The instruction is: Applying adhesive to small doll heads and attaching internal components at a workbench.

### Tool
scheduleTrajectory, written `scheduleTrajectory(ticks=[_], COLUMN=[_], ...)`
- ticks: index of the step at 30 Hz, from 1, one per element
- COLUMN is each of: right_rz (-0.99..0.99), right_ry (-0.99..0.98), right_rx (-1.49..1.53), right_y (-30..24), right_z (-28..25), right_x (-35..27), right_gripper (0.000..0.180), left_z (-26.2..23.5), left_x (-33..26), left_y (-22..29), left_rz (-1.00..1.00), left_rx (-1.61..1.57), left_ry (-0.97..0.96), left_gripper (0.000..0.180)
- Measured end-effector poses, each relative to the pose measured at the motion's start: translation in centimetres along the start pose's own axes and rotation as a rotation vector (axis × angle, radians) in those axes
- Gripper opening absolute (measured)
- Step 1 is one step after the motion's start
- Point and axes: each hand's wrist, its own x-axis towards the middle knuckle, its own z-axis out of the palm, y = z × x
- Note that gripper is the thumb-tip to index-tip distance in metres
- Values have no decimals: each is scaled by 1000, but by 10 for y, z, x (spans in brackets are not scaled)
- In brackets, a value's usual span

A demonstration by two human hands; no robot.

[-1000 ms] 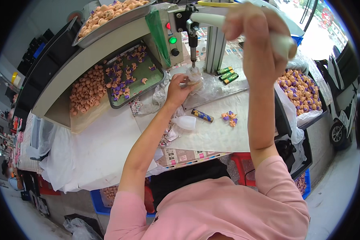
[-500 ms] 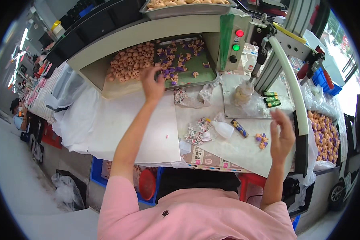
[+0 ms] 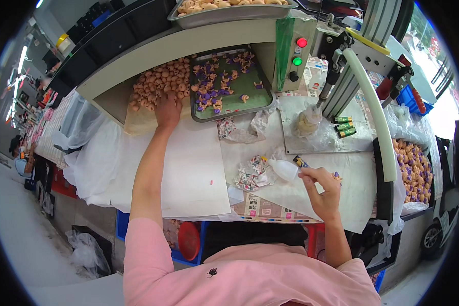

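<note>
My left hand (image 3: 169, 110) reaches into a heap of small flesh-coloured round doll heads (image 3: 155, 84). Its fingers are apart among the pieces, their tips partly hidden. Beside the heap lies a dark metal tray (image 3: 242, 112) with small purple-and-flesh figure pieces (image 3: 206, 94) scattered in it. Over the right part of the table, my right hand (image 3: 321, 193) has its thumb and fingertips closed at the end of a white squeeze bottle (image 3: 284, 170) with a yellow tip. A dark printed tube (image 3: 300, 161) lies just beyond these fingers. Some purple-and-flesh pieces (image 3: 337, 176) are mostly covered by that hand.
A crumpled floral cloth (image 3: 251, 175) lies left of the bottle. Behind stands a press (image 3: 336, 92) with a metal base plate (image 3: 296, 145), and green cylinders (image 3: 345, 126) rest on it. A box with red and green buttons (image 3: 297, 61) stands beside it. A filled crate (image 3: 413, 171) is at right.
My left hand has moved left, from the tray's edge into the heap of heads. My right hand has come left and nearer, and its fingers have closed on the squeeze bottle's end.
</note>
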Motion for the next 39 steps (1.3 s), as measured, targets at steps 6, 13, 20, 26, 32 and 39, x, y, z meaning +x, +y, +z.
scheduleTrajectory(ticks=[6, 13, 20, 26, 32, 39], right_rz=[-2, -75, 47, 129, 236, 232], right_ry=[4, 5, -190, -71, 51, 208], right_rx=[-4, -210, -383, -245, 13, 264], right_y=[10, 44, 57, 69, 34, 30], right_z=[1, 25, 28, 13, -38, -34], right_x=[-8, -1, 0, -29, -45, -54], right_gripper=[15, 23, 32, 39, 37, 32], left_z=[-2, -90, -129, -141, -161, -133], left_x=[-4, -55, -138, -203, -213, -221], left_y=[-3, 73, 175, 240, 268, 280], left_rz=[-148, -888, -990, -1057, -1141, -1009], left_rx=[-457, -2341, -2605, -2623, -2536, -2384], left_ry=[195, -391, -763, -836, -1029, -1074], left_gripper=[21, 27, 27, 38, 38, 31])
